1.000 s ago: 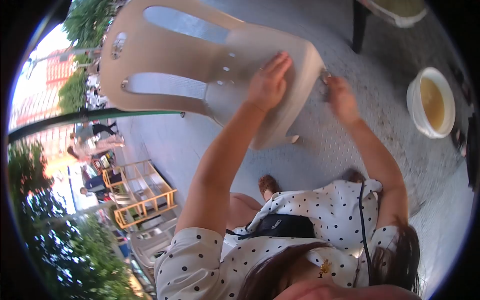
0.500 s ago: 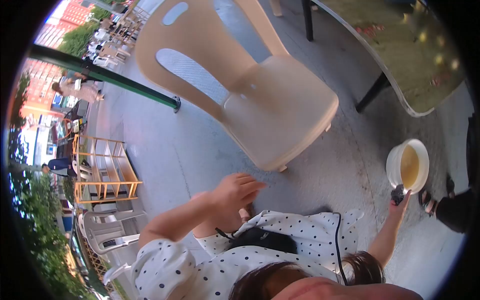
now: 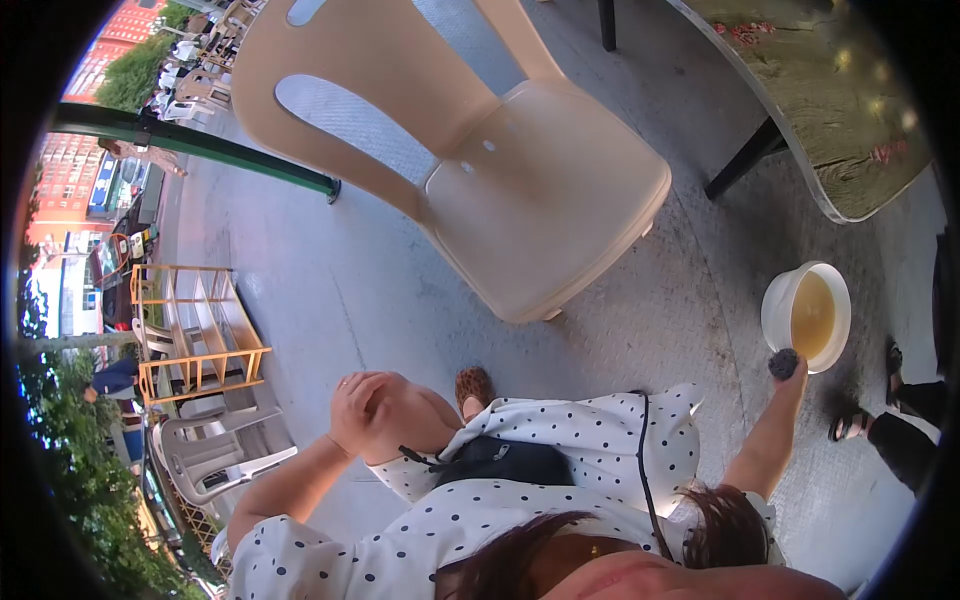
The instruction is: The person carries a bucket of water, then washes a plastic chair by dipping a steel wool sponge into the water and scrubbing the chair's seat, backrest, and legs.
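- Right hand [image 3: 795, 380], right of the frame: fingers gripping a dark scouring ball [image 3: 783, 364] at the lower rim of a white bowl [image 3: 778, 312].
- The bowl contains yellowish-brown liquid [image 3: 812, 320].
- Left hand [image 3: 361, 408], lower left of centre: fingers bent, by the person's knee [image 3: 425, 412]; whether they are fully closed, I cannot tell.
- Beige chair [image 3: 555, 205]: upright on the floor [image 3: 330, 300], upper centre.
- Desk [image 3: 800, 95] with a patterned top: upper right.
- Green pole [image 3: 240, 163]: upper left.

Head-worn view, facing forward and down
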Available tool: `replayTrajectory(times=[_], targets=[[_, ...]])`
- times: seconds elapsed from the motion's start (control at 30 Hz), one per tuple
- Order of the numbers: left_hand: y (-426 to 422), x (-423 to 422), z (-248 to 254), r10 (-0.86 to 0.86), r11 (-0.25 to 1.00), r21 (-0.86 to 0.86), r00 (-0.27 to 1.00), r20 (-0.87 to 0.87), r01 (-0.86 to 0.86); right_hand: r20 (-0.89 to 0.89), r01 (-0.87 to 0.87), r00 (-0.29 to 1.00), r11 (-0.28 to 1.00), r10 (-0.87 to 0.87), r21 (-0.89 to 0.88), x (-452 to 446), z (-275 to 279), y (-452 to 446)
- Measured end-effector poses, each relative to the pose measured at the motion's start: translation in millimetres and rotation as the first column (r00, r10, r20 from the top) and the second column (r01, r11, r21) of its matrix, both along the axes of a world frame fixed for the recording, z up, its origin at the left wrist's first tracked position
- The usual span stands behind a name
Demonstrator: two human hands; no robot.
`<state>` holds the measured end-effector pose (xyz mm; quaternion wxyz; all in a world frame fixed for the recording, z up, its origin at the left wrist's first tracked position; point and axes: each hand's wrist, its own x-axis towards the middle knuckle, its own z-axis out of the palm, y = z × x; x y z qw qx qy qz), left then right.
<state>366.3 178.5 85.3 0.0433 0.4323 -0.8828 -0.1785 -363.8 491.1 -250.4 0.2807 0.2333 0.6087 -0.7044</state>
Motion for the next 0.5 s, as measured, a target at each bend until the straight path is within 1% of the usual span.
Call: replayTrajectory(times=[0.03,0.13,0.17,0.27,0.37,0.47,0.5], targets=[[-3,0,-1,-0.002,1.0,0.006,1.0,0.003,0.002,-0.018,-0.035,0.999,0.999,0.035,0.008,3,0,4],[-2,-1,-6,0.005,1.0,0.014,1.0,0.016,-0.006,0.117,-0.207,0.975,0.968,0.191,0.141,-2,-2,32],[-3,0,-7,0.006,1.0,0.016,1.0,0.001,-0.006,0.145,-0.296,0.95,0.946,0.278,0.13,-1,-1,40],[-3,-5,-8,-0.021,0.999,0.035,0.998,-0.052,0.023,0.048,-0.3,0.953,0.954,0.3,-0.014,41,13,42],[-3,-7,-10,-0.032,0.998,0.049,0.997,-0.071,0.036,0.183,-0.365,0.913,0.93,0.365,-0.035,72,18,42],[-8,-7,-14,-0.046,0.997,0.056,0.995,-0.083,0.051,0.16,-0.413,0.897,0.91,0.413,-0.036,121,31,31],[-9,-5,-15,-0.055,0.996,0.062,0.995,-0.087,0.061,0.144,-0.423,0.898,0.906,0.416,0.024,148,49,21]])
